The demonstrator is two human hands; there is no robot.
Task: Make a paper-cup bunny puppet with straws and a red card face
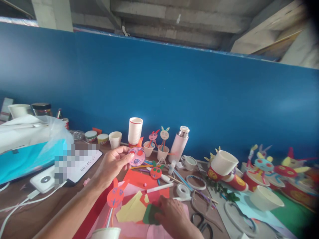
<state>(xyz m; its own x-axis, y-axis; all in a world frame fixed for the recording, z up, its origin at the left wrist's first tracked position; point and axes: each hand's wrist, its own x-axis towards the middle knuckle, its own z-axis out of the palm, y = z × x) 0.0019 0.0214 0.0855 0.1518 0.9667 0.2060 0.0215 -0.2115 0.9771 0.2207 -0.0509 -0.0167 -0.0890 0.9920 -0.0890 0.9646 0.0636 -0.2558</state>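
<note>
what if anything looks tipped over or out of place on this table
One red paper cup with a yellow emblem appears to lie on its side, right of centre; odd because the tall cup stack stands upright. I see no spill.

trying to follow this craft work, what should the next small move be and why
Probably lifting the green paper with the right hand, since that hand appears to be resting on it, while the left hand is occupied holding the pink paper face.
</note>
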